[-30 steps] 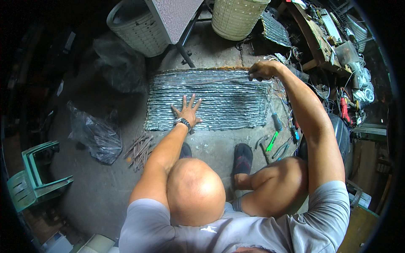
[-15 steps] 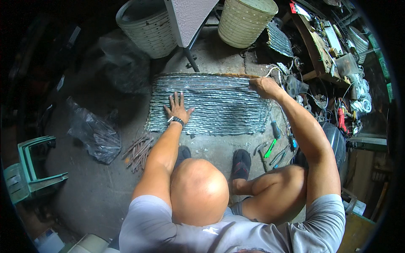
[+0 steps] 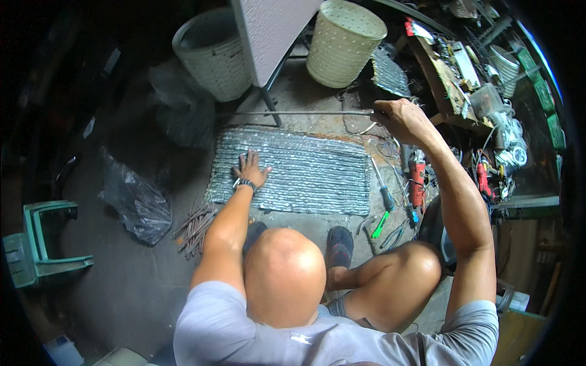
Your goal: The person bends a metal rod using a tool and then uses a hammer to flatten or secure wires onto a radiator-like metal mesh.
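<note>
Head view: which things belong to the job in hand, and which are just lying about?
In the job:
- ribbed panel, left hand spread flat on it
- thin rod, held in the right hand

Apparently just lying about:
- crumpled plastic bag
- green plastic chair
- pale perforated basket

Unclear: screwdriver beside the panel, untouched.

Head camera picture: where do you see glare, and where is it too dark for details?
Head view: glare brightens the left knee; same view: the upper clear plastic bag fades into shadow, the thin rod dims toward its left end, and black corners show nothing.
</note>
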The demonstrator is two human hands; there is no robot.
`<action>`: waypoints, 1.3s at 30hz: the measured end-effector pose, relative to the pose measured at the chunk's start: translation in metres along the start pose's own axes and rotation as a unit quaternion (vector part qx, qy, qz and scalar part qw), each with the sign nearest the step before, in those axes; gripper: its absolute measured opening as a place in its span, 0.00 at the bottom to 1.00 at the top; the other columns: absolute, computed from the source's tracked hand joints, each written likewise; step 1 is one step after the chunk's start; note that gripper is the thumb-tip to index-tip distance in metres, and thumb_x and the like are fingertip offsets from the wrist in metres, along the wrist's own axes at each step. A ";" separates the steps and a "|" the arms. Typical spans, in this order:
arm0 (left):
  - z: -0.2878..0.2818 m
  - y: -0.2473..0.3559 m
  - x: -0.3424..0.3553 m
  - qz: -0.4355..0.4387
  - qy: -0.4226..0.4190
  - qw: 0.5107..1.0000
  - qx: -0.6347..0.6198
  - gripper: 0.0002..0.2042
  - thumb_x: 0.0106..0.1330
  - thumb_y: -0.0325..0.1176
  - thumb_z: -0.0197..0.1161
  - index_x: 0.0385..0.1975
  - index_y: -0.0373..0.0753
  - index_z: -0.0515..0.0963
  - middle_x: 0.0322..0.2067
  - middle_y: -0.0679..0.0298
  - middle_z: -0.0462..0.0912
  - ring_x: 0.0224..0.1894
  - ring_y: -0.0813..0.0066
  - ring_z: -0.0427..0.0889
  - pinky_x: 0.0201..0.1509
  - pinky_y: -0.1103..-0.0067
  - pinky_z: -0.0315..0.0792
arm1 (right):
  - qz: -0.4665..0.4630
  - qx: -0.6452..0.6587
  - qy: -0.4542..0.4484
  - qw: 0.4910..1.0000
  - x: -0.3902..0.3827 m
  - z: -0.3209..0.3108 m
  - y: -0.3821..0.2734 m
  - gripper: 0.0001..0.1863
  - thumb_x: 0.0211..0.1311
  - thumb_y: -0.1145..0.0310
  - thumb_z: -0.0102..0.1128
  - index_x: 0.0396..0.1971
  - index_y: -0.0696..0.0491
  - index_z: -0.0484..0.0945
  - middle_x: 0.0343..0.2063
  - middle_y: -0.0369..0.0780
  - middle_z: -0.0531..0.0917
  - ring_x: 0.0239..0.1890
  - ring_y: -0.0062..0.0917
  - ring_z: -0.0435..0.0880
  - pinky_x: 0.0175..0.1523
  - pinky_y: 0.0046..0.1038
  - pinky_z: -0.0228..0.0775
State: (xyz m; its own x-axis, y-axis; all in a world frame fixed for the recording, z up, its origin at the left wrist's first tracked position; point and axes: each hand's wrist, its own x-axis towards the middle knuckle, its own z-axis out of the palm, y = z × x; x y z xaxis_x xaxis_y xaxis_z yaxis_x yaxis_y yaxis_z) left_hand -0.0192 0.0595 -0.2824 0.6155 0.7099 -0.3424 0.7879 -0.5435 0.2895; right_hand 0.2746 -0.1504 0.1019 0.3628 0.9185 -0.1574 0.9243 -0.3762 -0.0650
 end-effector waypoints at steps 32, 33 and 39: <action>-0.327 0.158 -0.099 0.007 0.120 0.881 -0.458 0.27 0.81 0.54 0.45 0.41 0.33 0.80 0.29 0.48 0.86 0.38 0.45 0.88 0.44 0.54 0.83 | -0.031 0.247 0.164 0.954 -0.086 0.000 -0.034 0.12 0.73 0.61 0.58 0.47 0.53 0.82 0.42 0.53 0.87 0.49 0.50 0.86 0.53 0.47 0.77; -0.330 0.153 -0.092 0.028 0.084 0.788 -0.609 0.28 0.83 0.54 0.40 0.46 0.32 0.75 0.32 0.52 0.84 0.37 0.49 0.87 0.45 0.54 0.85 | -0.076 0.262 0.178 0.945 -0.081 0.002 -0.043 0.13 0.74 0.62 0.56 0.47 0.56 0.80 0.41 0.54 0.86 0.50 0.52 0.85 0.54 0.47 0.77; -0.344 0.192 -0.096 0.101 -0.030 0.586 -0.804 0.31 0.80 0.62 0.38 0.50 0.34 0.72 0.52 0.45 0.79 0.60 0.42 0.80 0.62 0.43 0.73 | -0.021 0.373 0.183 0.909 -0.075 0.043 -0.086 0.15 0.76 0.61 0.55 0.52 0.55 0.79 0.42 0.56 0.86 0.47 0.54 0.85 0.50 0.48 0.76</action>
State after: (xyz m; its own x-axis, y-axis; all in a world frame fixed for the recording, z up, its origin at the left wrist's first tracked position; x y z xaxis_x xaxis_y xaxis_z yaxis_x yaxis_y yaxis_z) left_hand 0.0662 0.0417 0.1133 0.7306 0.6607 -0.1722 -0.3078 0.5438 0.7807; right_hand 0.1626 -0.1922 0.0771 0.4705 0.8618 0.1897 0.6495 -0.1927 -0.7355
